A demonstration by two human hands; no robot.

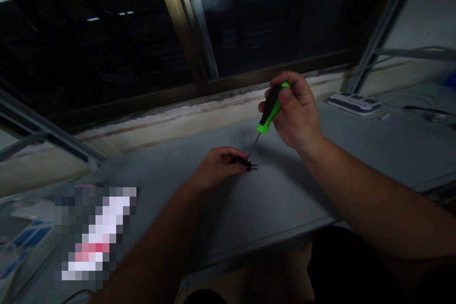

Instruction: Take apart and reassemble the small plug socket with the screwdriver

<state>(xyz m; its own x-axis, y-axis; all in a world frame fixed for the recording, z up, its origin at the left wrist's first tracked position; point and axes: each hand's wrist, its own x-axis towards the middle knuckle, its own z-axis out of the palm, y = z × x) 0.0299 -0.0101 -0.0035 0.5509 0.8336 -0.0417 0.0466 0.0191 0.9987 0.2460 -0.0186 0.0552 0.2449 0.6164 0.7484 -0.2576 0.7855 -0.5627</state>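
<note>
A small black plug [242, 163] with two metal prongs pointing right is pinched in my left hand [221, 167], low over the grey table. My right hand [294, 109] is wrapped round the green and black handle of a screwdriver [271, 108]. The screwdriver slants down to the left, and its thin shaft meets the upper side of the plug beside my left fingertips. Whether the tip sits in a screw is too small to tell.
The grey table [285, 190] runs below a dark window. A white and dark power strip [354, 103] lies at the back right, near cables. At the left are a blurred-out item [103, 228] and blue-white packaging [33, 237]. Metal frame posts rise on both sides.
</note>
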